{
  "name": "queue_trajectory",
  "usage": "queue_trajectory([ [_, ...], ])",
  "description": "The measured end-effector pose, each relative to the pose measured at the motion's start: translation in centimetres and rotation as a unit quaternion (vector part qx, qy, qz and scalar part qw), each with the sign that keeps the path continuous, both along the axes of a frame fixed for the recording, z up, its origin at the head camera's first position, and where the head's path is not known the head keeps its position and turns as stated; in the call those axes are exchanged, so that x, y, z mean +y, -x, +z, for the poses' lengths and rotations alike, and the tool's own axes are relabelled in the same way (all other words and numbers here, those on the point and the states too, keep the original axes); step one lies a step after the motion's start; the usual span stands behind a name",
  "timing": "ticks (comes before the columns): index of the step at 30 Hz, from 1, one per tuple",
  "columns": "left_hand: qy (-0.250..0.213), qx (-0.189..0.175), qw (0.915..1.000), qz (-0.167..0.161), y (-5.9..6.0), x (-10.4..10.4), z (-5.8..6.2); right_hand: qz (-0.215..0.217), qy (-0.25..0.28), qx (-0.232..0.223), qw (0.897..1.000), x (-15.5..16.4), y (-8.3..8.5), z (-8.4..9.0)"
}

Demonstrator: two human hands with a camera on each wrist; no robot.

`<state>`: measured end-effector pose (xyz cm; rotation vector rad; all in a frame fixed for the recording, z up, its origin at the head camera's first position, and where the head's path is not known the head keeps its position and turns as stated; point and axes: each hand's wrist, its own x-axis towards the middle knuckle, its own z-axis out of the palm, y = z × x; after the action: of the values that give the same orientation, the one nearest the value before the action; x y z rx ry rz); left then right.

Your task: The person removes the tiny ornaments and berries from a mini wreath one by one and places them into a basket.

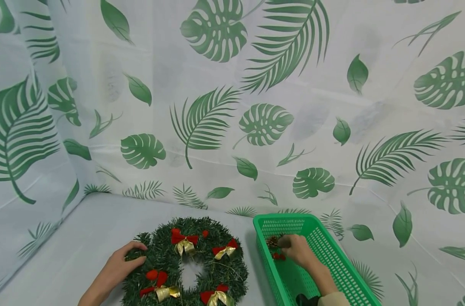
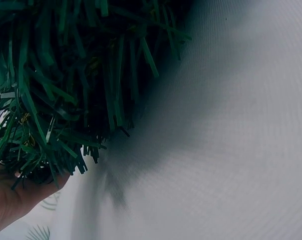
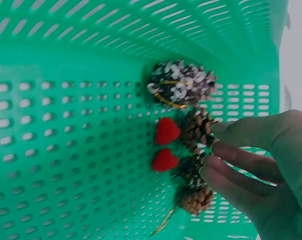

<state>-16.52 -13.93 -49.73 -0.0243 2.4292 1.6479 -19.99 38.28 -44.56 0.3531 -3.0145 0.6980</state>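
A green Christmas wreath with red bows, gold bells and red hearts lies on the left side of the table. My left hand grips its left edge, thumb and fingers round the tufts; in the left wrist view the green bristles hide most of the fingers. Inside a green plastic basket, my right hand reaches down with fingers slightly bent. Its thumb and fingertips are at the edge of a brown pine cone; no firm grip shows.
Beside that cone lie a white-tipped pine cone, two red hearts, a dark frosted cone and another brown cone with gold string. A leaf-printed white cloth hangs behind the white table. The basket has raised sides.
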Motion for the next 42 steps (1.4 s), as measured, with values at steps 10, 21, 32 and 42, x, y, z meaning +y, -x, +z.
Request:
queue_trajectory([
  [10, -0.004, 0.002, 1.0, -0.003, 0.0, -0.1, -0.1, 0.0, 0.033, 0.001, 0.999, -1.0, -0.4, 2.4],
  [21, -0.007, -0.011, 0.9999, -0.001, 0.2, -0.1, 0.0, 0.021, 0.046, 0.01, 0.999, -2.6, -0.7, 4.0],
  [32, -0.004, -0.006, 1.0, -0.001, 0.0, 0.0, 0.0, 0.029, 0.051, 0.026, 0.998, -4.6, -1.0, 5.6],
  [42, -0.005, -0.004, 1.0, 0.0, -0.1, 0.0, 0.2, 0.081, 0.056, 0.035, 0.995, -7.3, -1.0, 6.7],
])
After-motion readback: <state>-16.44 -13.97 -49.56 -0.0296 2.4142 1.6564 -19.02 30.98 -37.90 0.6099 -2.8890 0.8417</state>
